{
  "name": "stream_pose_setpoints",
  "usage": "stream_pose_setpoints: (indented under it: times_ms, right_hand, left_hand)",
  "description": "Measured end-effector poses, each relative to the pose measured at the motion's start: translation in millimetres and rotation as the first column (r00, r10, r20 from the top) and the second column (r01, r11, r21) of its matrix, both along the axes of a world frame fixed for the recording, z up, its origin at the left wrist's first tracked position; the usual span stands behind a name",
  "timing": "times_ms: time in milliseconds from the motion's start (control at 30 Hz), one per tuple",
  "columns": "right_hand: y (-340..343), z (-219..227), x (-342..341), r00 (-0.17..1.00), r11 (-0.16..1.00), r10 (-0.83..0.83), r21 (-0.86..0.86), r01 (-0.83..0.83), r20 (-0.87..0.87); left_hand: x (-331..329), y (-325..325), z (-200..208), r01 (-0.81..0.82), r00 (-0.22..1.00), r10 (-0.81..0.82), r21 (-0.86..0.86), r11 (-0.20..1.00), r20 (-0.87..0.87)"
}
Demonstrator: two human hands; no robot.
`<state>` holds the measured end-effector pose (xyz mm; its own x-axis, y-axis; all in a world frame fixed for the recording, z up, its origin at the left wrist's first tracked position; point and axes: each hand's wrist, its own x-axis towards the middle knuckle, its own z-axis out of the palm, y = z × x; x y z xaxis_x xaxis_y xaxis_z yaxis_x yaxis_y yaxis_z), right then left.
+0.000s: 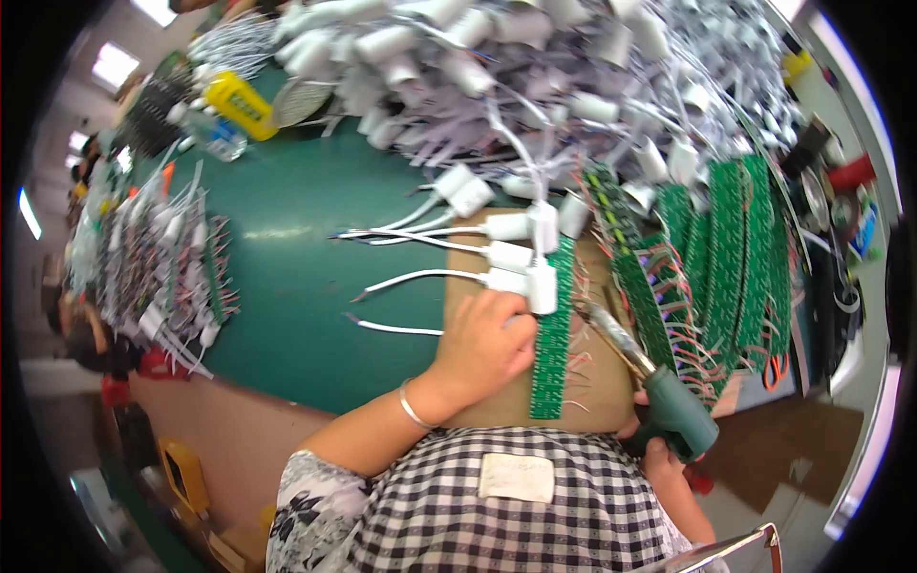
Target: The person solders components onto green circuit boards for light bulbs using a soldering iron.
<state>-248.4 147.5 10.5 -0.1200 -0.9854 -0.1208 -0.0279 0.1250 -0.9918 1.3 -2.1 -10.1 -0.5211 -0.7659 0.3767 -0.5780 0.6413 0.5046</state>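
Observation:
My left hand is closed at the left edge of a green circuit board strip. A short white cable with a bare end runs into its fingers; the cable's other end is hidden. Above the fingers, several white plastic housings with short cables lie in a row along the strip. Thin reddish wires stick out from the strip's right side. My right hand is wrapped round the green handle of a soldering gun. Its metal tip points up and left, close to the strip's right edge.
A brown board lies under the strip on the green table. White housings are heaped at the back. More green strips lie at right, wired assemblies at left. A yellow bottle lies at back left.

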Motion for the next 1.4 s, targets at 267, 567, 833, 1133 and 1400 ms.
stream_pose_setpoints:
  times_ms: [267, 567, 833, 1133, 1400]
  right_hand:
    - [-9.8, -1.6, 5.8, 0.984, 0.996, 0.054, -0.073, -0.042, 0.173]
    - [-3.1, -9.7, 1.9, 0.985, 0.981, 0.042, -0.192, -0.010, 0.166]
    - [2.0, 1.4, 12.1, 0.974, 0.971, -0.141, -0.170, 0.171, 0.178]
    - [-4.9, 5.3, 16.1, 0.898, 0.997, -0.075, 0.047, 0.061, 0.434]
    - [-40.3, 14.2, 38.6, 0.964, 0.947, 0.252, 0.184, -0.264, 0.083]
  left_hand:
    - [8.6, 1.5, 24.0, 0.020, 0.996, -0.013, 0.077, 0.997, -0.085]
    - [36.8, -103.2, 29.1, -0.294, 0.955, 0.297, -0.154, 0.943, 0.001]
    - [48.2, -99.2, 23.1, -0.253, 0.955, 0.279, -0.210, 0.944, 0.103]
    - [33.1, 26.4, 77.5, 0.033, 0.999, -0.032, -0.030, 0.999, 0.030]
    - [10.1, 50.9, 52.8, 0.107, 0.994, -0.103, 0.237, 0.966, -0.028]
